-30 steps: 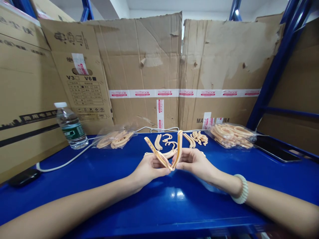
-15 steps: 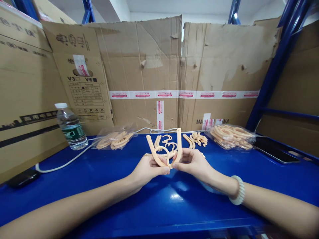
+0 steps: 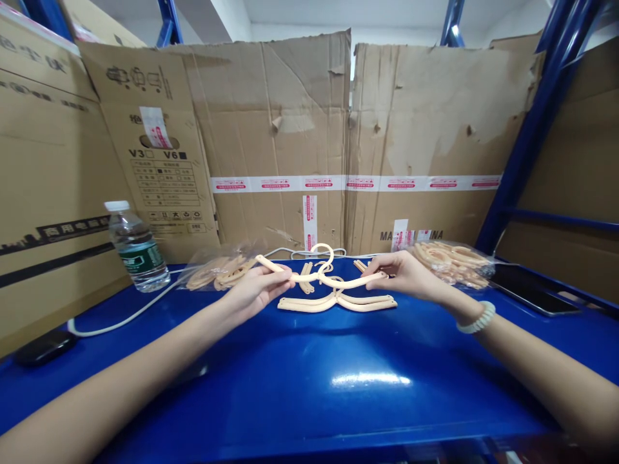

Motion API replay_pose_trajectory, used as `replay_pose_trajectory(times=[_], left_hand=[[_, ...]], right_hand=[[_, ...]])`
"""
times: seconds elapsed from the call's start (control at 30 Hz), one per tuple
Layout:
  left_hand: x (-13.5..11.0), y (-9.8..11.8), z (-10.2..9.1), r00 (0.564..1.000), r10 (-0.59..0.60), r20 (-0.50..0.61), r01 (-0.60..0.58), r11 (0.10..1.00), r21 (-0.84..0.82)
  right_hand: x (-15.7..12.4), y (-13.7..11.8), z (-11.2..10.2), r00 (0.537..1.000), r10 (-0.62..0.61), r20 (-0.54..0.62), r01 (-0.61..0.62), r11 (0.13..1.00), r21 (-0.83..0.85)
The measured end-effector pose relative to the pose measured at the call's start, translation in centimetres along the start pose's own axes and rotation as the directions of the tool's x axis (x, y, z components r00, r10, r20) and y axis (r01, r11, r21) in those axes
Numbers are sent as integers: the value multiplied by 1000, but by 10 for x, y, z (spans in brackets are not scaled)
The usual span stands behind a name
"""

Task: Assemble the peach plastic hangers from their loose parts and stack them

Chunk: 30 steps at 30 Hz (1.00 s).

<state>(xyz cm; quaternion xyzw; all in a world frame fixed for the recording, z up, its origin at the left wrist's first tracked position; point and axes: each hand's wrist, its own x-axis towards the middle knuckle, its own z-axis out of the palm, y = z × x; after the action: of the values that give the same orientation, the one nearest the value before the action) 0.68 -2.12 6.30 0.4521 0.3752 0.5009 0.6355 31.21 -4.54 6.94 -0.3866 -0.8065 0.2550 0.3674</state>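
A beige plastic hanger (image 3: 323,277) is spread out wide just above the blue shelf, its hook pointing up. My left hand (image 3: 256,291) pinches its left arm and my right hand (image 3: 405,274) pinches its right arm. Directly beneath it a second assembled hanger (image 3: 338,302) lies flat on the blue surface (image 3: 309,380). Loose beige hanger parts (image 3: 306,273) lie behind the held hanger, partly hidden by it.
Two clear bags of beige parts sit at the back, one on the left (image 3: 218,270) and one on the right (image 3: 452,261). A water bottle (image 3: 136,246), a white cable (image 3: 120,316), a black device (image 3: 46,347) and a dark tablet (image 3: 532,289) lie around. Cardboard boxes (image 3: 290,142) wall the back.
The hanger was folded into a V between my hands held close together; its arms have swung apart, my hands have moved outward and away from me, and the hanger now spans flat.
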Motion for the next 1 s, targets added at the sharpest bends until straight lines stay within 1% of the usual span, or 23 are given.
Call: replay_pose_trajectory(times=[0.07, 0.13, 0.2, 0.23, 0.27, 0.3, 0.37, 0.4, 0.47, 0.5, 0.53, 0.57, 0.6, 0.63, 0.67, 0.8, 1.0], left_hand=[[6, 5, -8, 1000, -7, 25, 6, 999, 52], [13, 8, -19, 998, 6, 68, -14, 993, 115], [19, 10, -29, 990, 11, 143, -47, 968, 248], [21, 11, -34, 981, 16, 194, -85, 931, 356], [23, 12, -37, 968, 20, 252, -141, 870, 472], [23, 13, -39, 948, 24, 317, -214, 785, 581], [21, 14, -40, 890, 23, 456, -388, 567, 727], [19, 15, -39, 853, 19, 522, -473, 450, 758], [15, 17, -37, 780, 20, 625, -612, 232, 756], [13, 17, -35, 746, 23, 666, -662, 147, 735], [12, 17, -34, 713, 25, 701, -700, 89, 708], [11, 16, -34, 682, 25, 731, -731, 58, 680], [11, 15, -34, 655, 18, 755, -755, 48, 654], [11, 13, -33, 635, 8, 773, -772, 51, 633], [11, 12, -34, 623, 0, 782, -781, 56, 622], [10, 5, -33, 630, -14, 777, -776, 45, 630], [8, 3, -32, 628, -3, 778, -777, 33, 628]], right_hand=[[0, 0, -5, 997, -79, 14, 80, 977, -199], [0, 1, -8, 990, -122, 65, 137, 925, -353], [-1, 2, -12, 983, -114, 145, 165, 893, -418], [-1, 2, -13, 979, -91, 184, 164, 888, -431], [-1, 3, -14, 974, -64, 217, 155, 886, -438], [-1, 3, -14, 969, -37, 243, 145, 884, -444], [-1, 4, -14, 956, 7, 292, 133, 878, -460], [-1, 4, -13, 948, 22, 316, 135, 875, -465], [-2, 6, -11, 934, 51, 354, 130, 873, -470], [-2, 6, -11, 927, 69, 369, 121, 876, -467], [-2, 7, -10, 920, 87, 383, 109, 880, -463], [-2, 7, -9, 913, 106, 394, 96, 883, -460], [-3, 7, -9, 906, 123, 405, 84, 886, -456], [-3, 7, -9, 897, 141, 418, 71, 889, -452], [-3, 7, -8, 888, 157, 432, 59, 893, -447], [-4, 9, -7, 864, 212, 457, 5, 903, -429], [-5, 11, -7, 863, 205, 461, 11, 905, -424]])
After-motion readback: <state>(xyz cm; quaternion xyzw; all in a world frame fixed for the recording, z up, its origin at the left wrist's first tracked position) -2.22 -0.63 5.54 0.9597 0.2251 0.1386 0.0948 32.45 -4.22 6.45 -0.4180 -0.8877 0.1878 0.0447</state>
